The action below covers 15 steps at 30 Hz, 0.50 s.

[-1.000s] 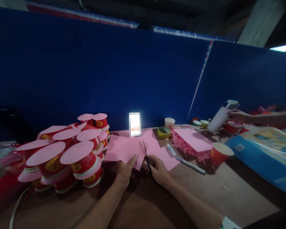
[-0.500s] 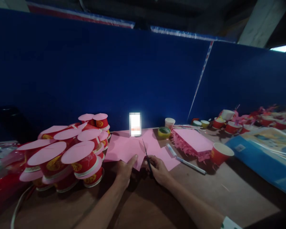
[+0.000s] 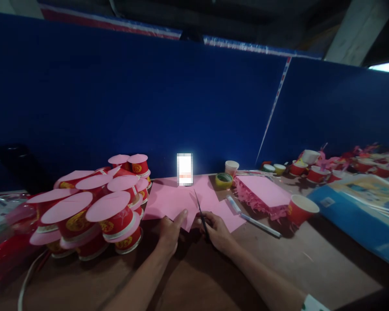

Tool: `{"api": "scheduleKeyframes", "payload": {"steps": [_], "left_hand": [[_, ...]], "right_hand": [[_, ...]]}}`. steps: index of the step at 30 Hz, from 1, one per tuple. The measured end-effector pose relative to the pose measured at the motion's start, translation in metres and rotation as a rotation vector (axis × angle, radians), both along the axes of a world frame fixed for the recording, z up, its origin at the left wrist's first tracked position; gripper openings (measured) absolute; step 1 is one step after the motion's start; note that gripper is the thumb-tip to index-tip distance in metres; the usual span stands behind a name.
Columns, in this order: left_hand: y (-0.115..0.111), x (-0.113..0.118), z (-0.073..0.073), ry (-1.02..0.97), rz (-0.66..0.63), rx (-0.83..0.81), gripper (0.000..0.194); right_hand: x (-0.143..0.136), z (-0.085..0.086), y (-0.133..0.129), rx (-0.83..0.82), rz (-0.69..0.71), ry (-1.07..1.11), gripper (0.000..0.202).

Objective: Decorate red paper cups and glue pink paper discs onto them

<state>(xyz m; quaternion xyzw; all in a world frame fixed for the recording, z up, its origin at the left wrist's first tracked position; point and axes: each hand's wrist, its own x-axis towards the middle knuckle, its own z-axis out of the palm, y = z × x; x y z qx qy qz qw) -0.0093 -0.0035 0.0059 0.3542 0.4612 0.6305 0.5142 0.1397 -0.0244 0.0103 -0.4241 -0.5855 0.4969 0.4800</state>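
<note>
My left hand grips the near edge of a sheet of pink paper, thumb on top and the other fingers underneath. In my right hand is a pair of dark-handled scissors, their blades pointing away from me over the pink paper. Between my hands a pointed corner of the paper hangs toward me. More pink paper lies under and to the right of the scissors. My right fingers are wrapped round the handles and partly hide them.
Red paper cups with pink discs stand stacked at left. At right are a roll of tape, a glue stick, a pen, a fringed pink stack, a red cup and a blue package. A blue partition stands behind.
Almost nothing differs. The view has shifted very slightly, while both hands, the scissors and the paper keep the same positions.
</note>
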Motion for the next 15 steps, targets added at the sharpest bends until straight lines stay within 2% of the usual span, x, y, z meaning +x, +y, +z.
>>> {"api": "scheduleKeyframes", "payload": {"steps": [15], "left_hand": [[-0.0006,-0.0005,0.0022,0.008,-0.019,0.002,0.03]], "right_hand": [[0.0002,0.0001,0.0007,-0.004,-0.001,-0.008,0.032]]}}
